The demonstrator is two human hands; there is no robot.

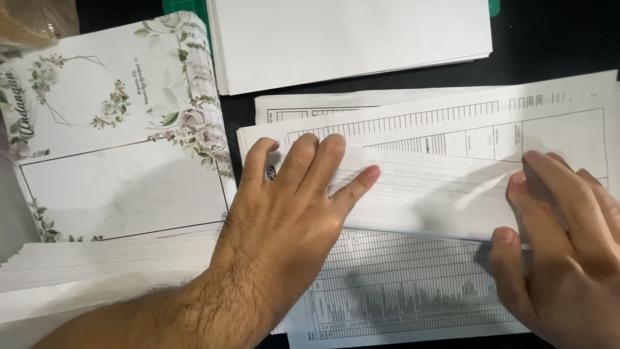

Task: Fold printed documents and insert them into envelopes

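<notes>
Two hands on folded sheet (pixel 426 194): left hand (pixel 290 207) flat pressing at 9 o'clock, right hand (pixel 562 239) pinching 3 o'clock edge. Thin, floppy, light; likely creases easily.

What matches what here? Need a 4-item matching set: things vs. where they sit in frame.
Things:
1. floral card stack
2. plain white stack
3. left hand
4. right hand

Places:
A. top centre
B. lower right, gripping the folded sheet's edge
C. left side
D. centre, pressed flat on the folded sheet

Pairs: 1-C, 2-A, 3-D, 4-B
</notes>
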